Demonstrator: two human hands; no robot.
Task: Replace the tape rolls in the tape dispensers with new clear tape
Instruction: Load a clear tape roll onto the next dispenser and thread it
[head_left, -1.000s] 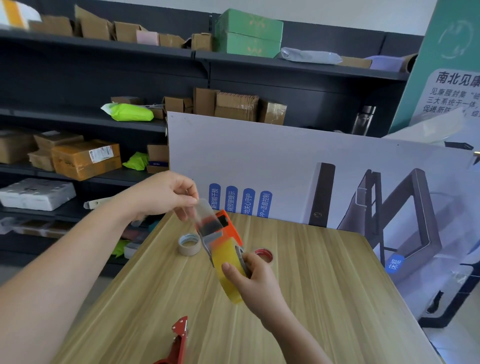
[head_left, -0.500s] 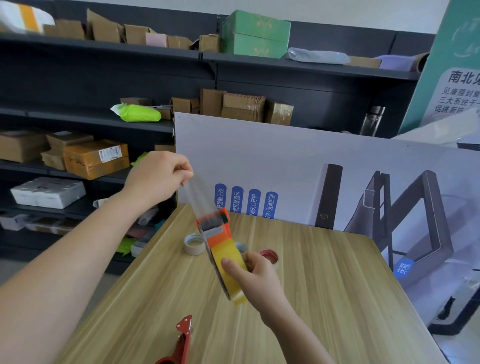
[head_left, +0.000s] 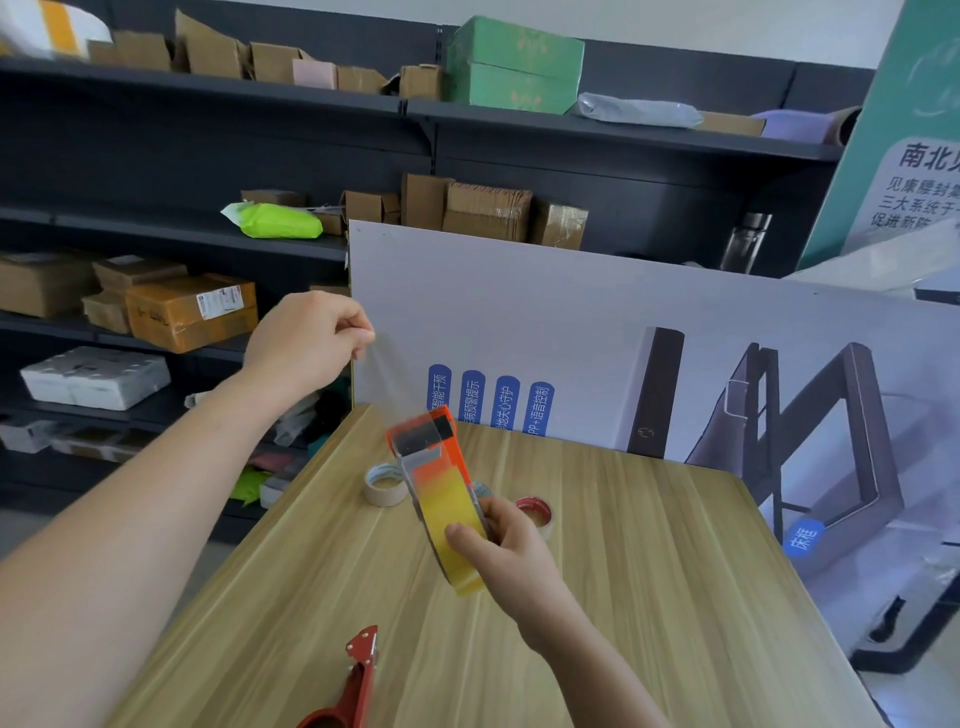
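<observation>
Head view, items as they stand:

- Left hand (head_left: 311, 338): raised above the far left corner of the table (head_left: 649, 597), fingers curled. Thumb and forefinger pinch the free end of the tape strip (head_left: 395, 384).
- Tape strip: clear film, drawn taut. It slants down from the left hand to the head of the orange tape dispenser (head_left: 434, 447).
- Orange tape dispenser: held in the air over the middle of the table and tilted. Its head points up and away, with the roll end lower and nearer the person.
- Clear tape roll (head_left: 449, 519): yellowish and translucent, seated in the orange tape dispenser.
- Right hand (head_left: 506, 553): grips the clear tape roll, thumb laid across its face and fingers wrapped round behind.
- Beige roll (head_left: 385, 486): lies flat on the table just left of the dispenser, thin on its core.
- Red-cored roll (head_left: 535, 512): lies flat on the table, just beyond the right hand.
- Red tape dispenser (head_left: 358, 680): lies on the near edge of the table, partly cut off by the frame, apart from both hands.
- White board (head_left: 519, 322): printed, leaning upright along the far side of the table.
- Shelves (head_left: 208, 93): dark, behind the board, loaded with cardboard boxes, a green packet (head_left: 275, 221) and a green box (head_left: 514, 65).
</observation>
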